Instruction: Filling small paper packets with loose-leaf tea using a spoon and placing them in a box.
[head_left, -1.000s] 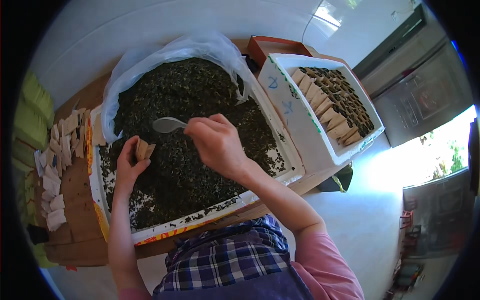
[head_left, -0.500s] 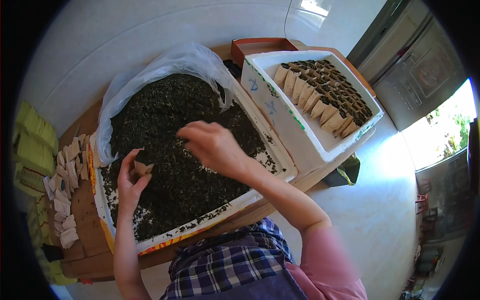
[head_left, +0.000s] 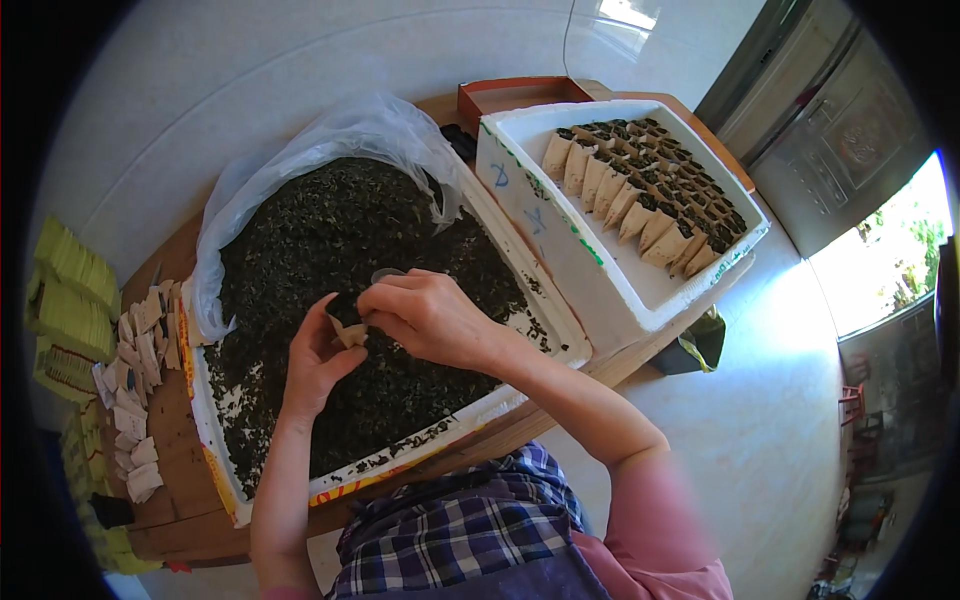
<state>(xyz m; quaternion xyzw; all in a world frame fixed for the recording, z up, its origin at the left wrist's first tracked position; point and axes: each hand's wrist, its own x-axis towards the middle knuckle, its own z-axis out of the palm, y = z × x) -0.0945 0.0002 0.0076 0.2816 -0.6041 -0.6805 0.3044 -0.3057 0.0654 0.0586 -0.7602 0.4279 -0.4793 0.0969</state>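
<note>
My left hand (head_left: 318, 358) grips a small brown paper bag (head_left: 350, 334) over the white foam tray (head_left: 470, 418) of dark dried leaves (head_left: 300, 220). The bag's mouth is open, with something dark inside it. Right beside the bag, my right hand (head_left: 420, 315) has its fingers closed. A greyish rounded edge shows above those fingers, but what they hold is mostly hidden. A clear plastic bag (head_left: 235, 195) lies bunched around the far and left sides of the leaf pile.
A white foam box (head_left: 545, 235) at the right holds rows of upright paper bags (head_left: 620, 200) with dark leaves at their tops. Loose paper bags (head_left: 135, 400) lie at left, beside stacked yellow-green packs (head_left: 75, 290). Behind the foam box sits an orange-brown tray (head_left: 520, 92).
My left hand has moved right and up with the paper bag. My right hand has come down beside the bag's mouth, so the two hands are now close together.
</note>
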